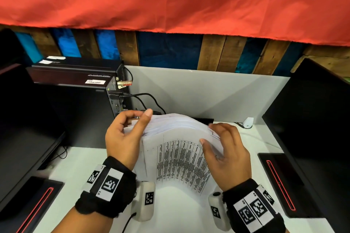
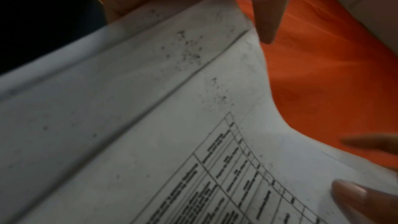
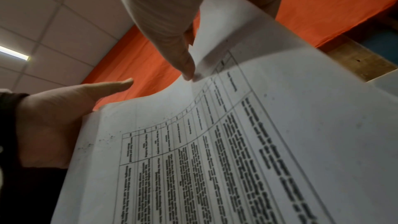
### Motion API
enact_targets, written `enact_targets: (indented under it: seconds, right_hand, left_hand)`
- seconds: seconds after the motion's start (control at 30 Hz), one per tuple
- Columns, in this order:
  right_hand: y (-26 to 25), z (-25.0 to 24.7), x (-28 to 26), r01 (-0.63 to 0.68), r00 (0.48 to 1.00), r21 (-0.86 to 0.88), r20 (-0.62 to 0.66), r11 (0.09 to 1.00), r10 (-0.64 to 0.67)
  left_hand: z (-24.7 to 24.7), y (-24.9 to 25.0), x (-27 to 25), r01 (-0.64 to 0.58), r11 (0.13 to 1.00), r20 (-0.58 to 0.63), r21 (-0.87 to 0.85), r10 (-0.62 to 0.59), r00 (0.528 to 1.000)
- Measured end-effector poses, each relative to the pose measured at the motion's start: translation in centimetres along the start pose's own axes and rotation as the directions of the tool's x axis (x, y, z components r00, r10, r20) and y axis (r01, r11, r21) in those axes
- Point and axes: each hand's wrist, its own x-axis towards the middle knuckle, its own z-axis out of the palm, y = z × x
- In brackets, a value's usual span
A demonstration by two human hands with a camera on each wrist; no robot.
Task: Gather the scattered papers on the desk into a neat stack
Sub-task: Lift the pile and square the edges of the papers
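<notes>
A stack of white papers (image 1: 176, 157) stands on edge on the white desk (image 1: 180, 213), bowed toward me, with a printed table on the front sheet. My left hand (image 1: 140, 117) holds the stack's upper left edge, thumb in front and fingers curled behind. At the upper right edge my right hand (image 1: 207, 134) pinches it the same way. The sheets' top edges are fanned and uneven. The left wrist view shows the papers (image 2: 150, 125) close up. In the right wrist view my right thumb (image 3: 178, 43) lies on the front sheet (image 3: 258, 142), and the left hand (image 3: 53, 117) is at the far edge.
A black computer case (image 1: 75, 88) with cables (image 1: 147, 100) stands at the back left. Dark monitors (image 1: 28, 128) (image 1: 312, 119) flank the desk, with their bases (image 1: 34, 200) (image 1: 280, 181) on it. A grey partition (image 1: 208, 90) closes the back. A small white device (image 1: 248, 122) sits at the back right.
</notes>
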Motion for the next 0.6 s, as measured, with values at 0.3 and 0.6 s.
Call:
enact_targets:
  seconds: [0.3, 0.6]
  right_hand:
    - [0.1, 0.3, -0.6, -0.021, 0.999, 0.057, -0.04, 0.998, 0.024]
    - [0.1, 0.1, -1.1, -0.082, 0.995, 0.108, -0.057, 0.991, 0.088]
  left_hand:
    - [1.1, 0.3, -0.3, 0.007, 0.991, 0.001, 0.13, -0.007, 1.0]
    - [0.4, -0.3, 0.6, 0.046, 0.992, -0.015, 0.118, -0.045, 0.999]
